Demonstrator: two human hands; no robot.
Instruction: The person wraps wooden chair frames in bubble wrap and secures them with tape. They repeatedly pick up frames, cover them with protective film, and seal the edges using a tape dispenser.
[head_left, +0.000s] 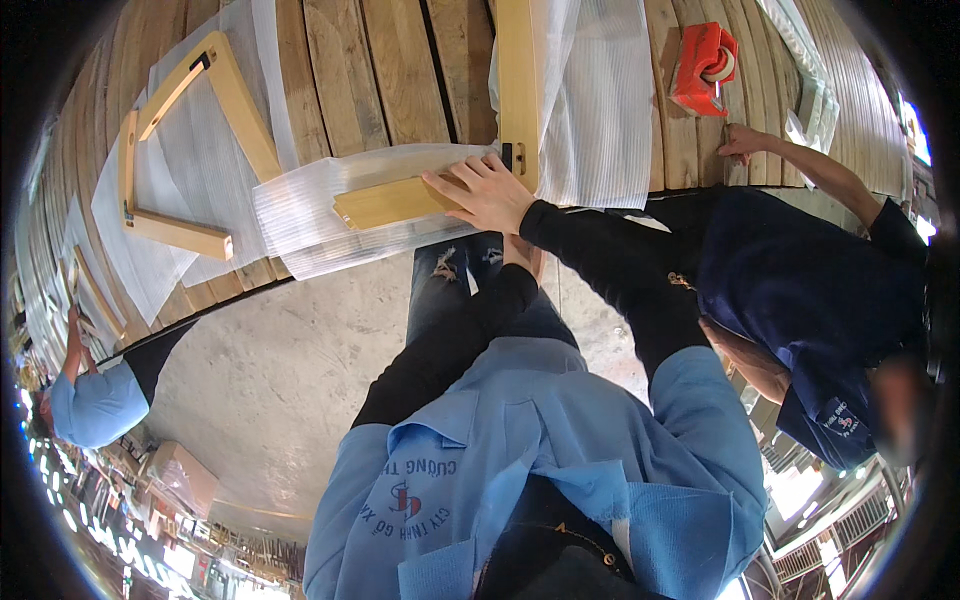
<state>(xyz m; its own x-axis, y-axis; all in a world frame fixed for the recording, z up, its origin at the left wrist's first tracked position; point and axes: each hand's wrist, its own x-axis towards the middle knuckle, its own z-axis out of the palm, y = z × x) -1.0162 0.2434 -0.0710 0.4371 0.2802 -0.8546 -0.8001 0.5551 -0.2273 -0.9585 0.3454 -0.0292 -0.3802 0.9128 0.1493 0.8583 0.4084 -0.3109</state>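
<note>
Wooden bar (385, 206), right hand (487, 193) on top, fingers (443, 187) loosely spread

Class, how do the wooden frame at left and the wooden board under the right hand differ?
The wooden frame has several angled bars; the wooden board shows as one strip. The right hand rests on the board; no hand touches the frame. Both are yellowish wood over translucent sheeting.

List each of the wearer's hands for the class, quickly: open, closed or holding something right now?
Right hand: open, resting on the wooden board.
Left hand: mostly hidden; cannot tell whether it's open, closed or holding anything.
</note>
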